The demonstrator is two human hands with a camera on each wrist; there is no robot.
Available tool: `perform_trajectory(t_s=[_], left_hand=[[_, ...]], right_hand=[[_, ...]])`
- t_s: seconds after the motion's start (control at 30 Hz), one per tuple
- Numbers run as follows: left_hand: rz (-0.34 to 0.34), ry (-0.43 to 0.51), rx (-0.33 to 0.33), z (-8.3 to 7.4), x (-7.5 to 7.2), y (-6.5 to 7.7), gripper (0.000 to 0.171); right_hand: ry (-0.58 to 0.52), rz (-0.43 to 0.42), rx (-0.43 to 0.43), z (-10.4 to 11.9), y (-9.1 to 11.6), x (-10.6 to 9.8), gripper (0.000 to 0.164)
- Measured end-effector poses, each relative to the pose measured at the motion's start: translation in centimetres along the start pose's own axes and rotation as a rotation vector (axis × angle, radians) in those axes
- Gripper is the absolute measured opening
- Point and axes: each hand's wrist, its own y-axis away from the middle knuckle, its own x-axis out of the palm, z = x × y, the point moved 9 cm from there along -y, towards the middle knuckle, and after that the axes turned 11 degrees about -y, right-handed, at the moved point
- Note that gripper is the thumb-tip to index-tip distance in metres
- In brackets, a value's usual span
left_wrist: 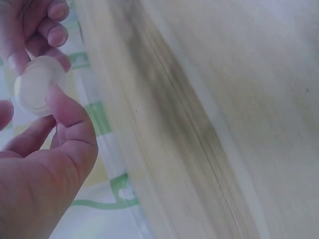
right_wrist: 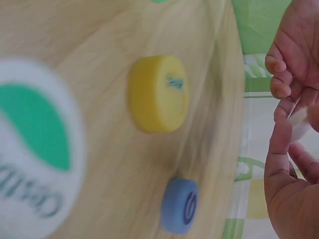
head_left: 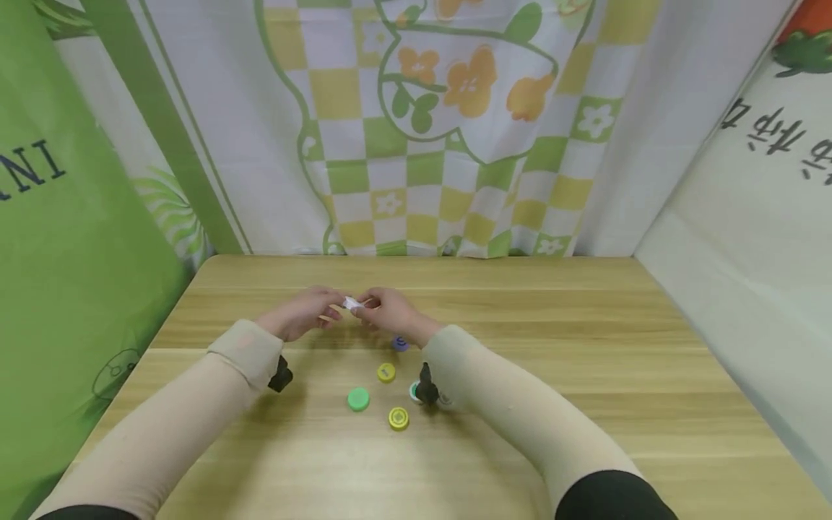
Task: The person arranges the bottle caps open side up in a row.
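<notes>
Both hands meet over the far part of the table around a round white bottle cap (head_left: 352,303). The left hand (head_left: 307,312) comes from the left; in the left wrist view its thumb lies on the face of the cap (left_wrist: 36,89). From the right, the right hand (head_left: 393,312) pinches the opposite edge between thumb and fingers. In the right wrist view the cap (right_wrist: 299,127) is partly hidden by fingertips. Near the right wrist lies a blue bottle cap (head_left: 400,344), with a yellow bottle cap (head_left: 386,372) a little closer.
Nearer the front lie a green cap (head_left: 358,399) and a second yellow cap (head_left: 399,418). A white cap with a green leaf print (right_wrist: 37,164) sits under the right wrist's camera. Patterned curtain (head_left: 448,195) hangs behind the wooden table (head_left: 552,325).
</notes>
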Motion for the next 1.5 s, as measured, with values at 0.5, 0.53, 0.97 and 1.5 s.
perform_trajectory(t_s=[0.5,0.53,0.97,1.5], left_hand=[[-0.150,0.179,0.157,0.0,-2.8,-0.8,0.042],[-0.157,0.174,0.171,-0.2,-3.0,-0.8,0.042],[-0.153,0.092,0.159,0.5,-3.5,-0.8,0.039],[-0.252,0.081,0.077,2.4,-4.9,-1.2,0.031]], right_hand=[[-0.244,-0.034,0.012,1.4,-1.7,-0.3,0.025],[-0.236,-0.043,0.007,1.6,-1.7,-0.6,0.024],[-0.165,-0.058,0.007,2.6,-2.5,-0.9,0.021],[-0.113,-0.073,0.067,1.4,-3.8,0.8,0.023]])
